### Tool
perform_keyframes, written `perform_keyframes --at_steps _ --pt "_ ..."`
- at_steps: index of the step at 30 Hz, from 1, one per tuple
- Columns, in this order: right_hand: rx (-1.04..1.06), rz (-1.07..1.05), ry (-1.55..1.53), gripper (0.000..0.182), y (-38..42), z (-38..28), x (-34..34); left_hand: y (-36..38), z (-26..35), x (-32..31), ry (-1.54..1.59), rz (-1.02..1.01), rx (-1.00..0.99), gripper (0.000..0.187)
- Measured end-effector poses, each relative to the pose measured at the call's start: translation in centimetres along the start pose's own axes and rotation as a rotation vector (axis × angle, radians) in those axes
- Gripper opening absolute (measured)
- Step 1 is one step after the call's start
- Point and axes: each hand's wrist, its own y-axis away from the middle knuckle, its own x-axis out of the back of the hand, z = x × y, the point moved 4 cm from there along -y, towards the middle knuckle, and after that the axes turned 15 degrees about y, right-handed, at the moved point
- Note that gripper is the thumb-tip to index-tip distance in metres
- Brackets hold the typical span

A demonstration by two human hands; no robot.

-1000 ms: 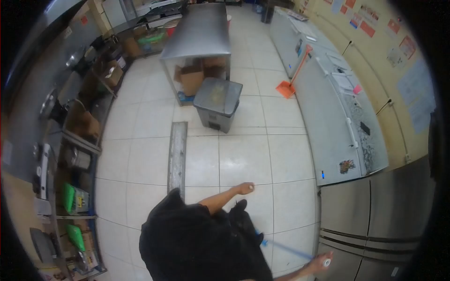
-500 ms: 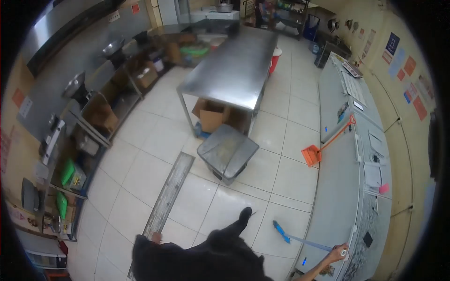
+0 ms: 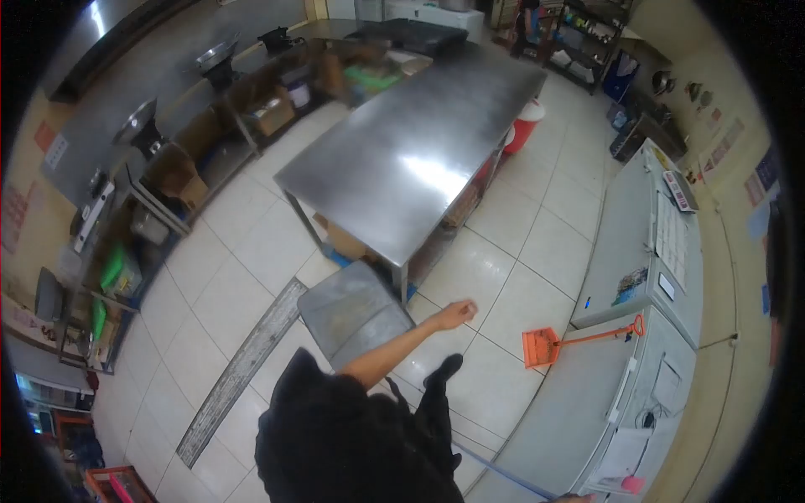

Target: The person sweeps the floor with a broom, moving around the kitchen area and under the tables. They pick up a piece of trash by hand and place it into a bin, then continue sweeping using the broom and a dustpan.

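Note:
My left hand [image 3: 455, 314] reaches forward above the tiled floor, past the grey lidded bin [image 3: 348, 314]. Its fingers are loosely bent and slightly apart, with nothing seen in them. An orange long-handled dustpan [image 3: 541, 347] stands to its right, the handle leaning on the white chest freezer [image 3: 579, 402]. My right hand [image 3: 574, 499] shows only a sliver at the bottom edge, at the end of a blue broom handle [image 3: 507, 472]. The broom's head is hidden behind my body.
A long steel table [image 3: 360, 184] stands ahead, with boxes beneath and a red-and-white container [image 3: 524, 126] beside it. A floor drain grate [image 3: 243, 373] runs at left, near shelves. A second freezer [image 3: 620, 260] lies further right. Another person [image 3: 528, 29] stands far back.
My left hand has swung from beside the drain grate across to the right, in front of my body. The view has shifted, and my right hand with the broom is now lower, mostly out of frame.

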Motion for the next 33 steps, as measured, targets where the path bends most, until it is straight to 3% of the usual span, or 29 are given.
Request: perform_keyframes --at_steps 1,2,4,6,7,8,9,10,11,12,14,18,21,23,25,27,28,29,31,32,33 --pt "0.252 -0.006 0.261 0.017 -0.8 -2.3 -1.0 -3.8 -1.6 0.0 0.087 0.025 -0.038 0.018" --pt "0.297 -0.031 0.287 0.017 -2.9 -4.5 -0.5 -4.8 -4.0 -0.9 0.107 0.02 0.016 0.018" --pt "-0.871 -0.428 -0.805 0.034 -7.8 -13.0 -3.3 -10.1 -7.8 1.4 -0.185 0.125 0.241 0.029" --pt "-0.886 -0.469 -0.776 0.035 -11.8 -20.7 -7.1 -9.3 -16.1 2.9 -0.53 0.072 0.5 0.039" --pt "-0.888 -0.481 -0.758 0.035 -14.0 -24.9 -9.1 -7.3 -15.1 2.9 -0.574 0.139 0.456 0.046" --pt "-0.849 -0.577 -0.785 0.035 -16.2 -28.8 -11.6 -6.2 -12.4 3.3 -0.523 -0.116 0.803 0.058" --pt "-0.819 -0.591 -0.845 0.035 -19.1 -33.0 -12.6 -2.1 -21.7 6.0 -0.574 -0.279 0.888 0.065" --pt "-0.604 -0.487 -0.776 0.033 -22.5 -37.6 -14.3 0.3 -15.8 6.0 -0.47 0.132 0.871 0.059" --pt "-0.4 -0.365 -0.708 0.032 -25.7 -42.4 -15.7 3.8 -15.8 7.5 -0.461 0.194 0.982 0.058" --pt "-0.354 -0.333 -1.221 0.025 -28.2 -47.5 -18.5 5.6 -15.6 8.6 -0.467 0.255 1.075 0.056" --pt "-0.348 -0.279 -1.195 0.025 -32.7 -55.9 -22.4 8.2 -14.9 9.7 -0.465 0.422 1.219 0.053" --pt "-0.322 -0.276 -1.325 0.023 -40.1 -72.5 -30.4 0.9 -14.2 10.7 -0.44 0.684 1.379 0.047" --pt "-0.345 -0.301 -1.431 0.022 -46.2 -83.3 -36.1 -14.5 -17.2 12.3 -0.368 0.718 1.328 0.043" --pt "-0.375 -0.266 -1.348 0.021 -50.1 -86.5 -40.4 -28.8 -20.6 13.8 -0.344 0.628 1.232 0.04" --pt "-0.519 -0.203 -1.169 0.021 -52.7 -87.9 -44.4 -45.8 -23.2 16.6 -0.406 0.492 1.068 0.037" --pt "-0.713 -0.132 -0.982 0.021 -54.1 -88.9 -46.9 -66.0 -24.3 20.9 -0.572 0.363 0.78 0.035" --pt "-0.869 -0.224 -1.11 0.017 -54.7 -90.7 -48.2 -76.9 -23.8 22.9 -0.637 0.301 0.622 0.034" --pt "-0.927 -0.174 -1.039 0.017 -55.6 -92.2 -49.0 -87.8 -27.1 26.4 -0.359 0.202 0.567 0.032" --pt "-1.036 -0.185 -1.145 0.016 -58.8 -100.0 -52.7 -110.1 -14.4 28.2 -0.216 0.155 0.224 0.019" --pt "-1.034 -0.173 -1.24 0.017 -59.4 -102.0 -54.8 -117.9 -12.9 29.8 -0.121 0.153 0.03 0.017" --pt "-1.057 -0.157 -1.219 0.017 -60.2 -104.7 -56.5 -125.1 -9.3 30.5 -0.024 0.187 -0.032 0.016"
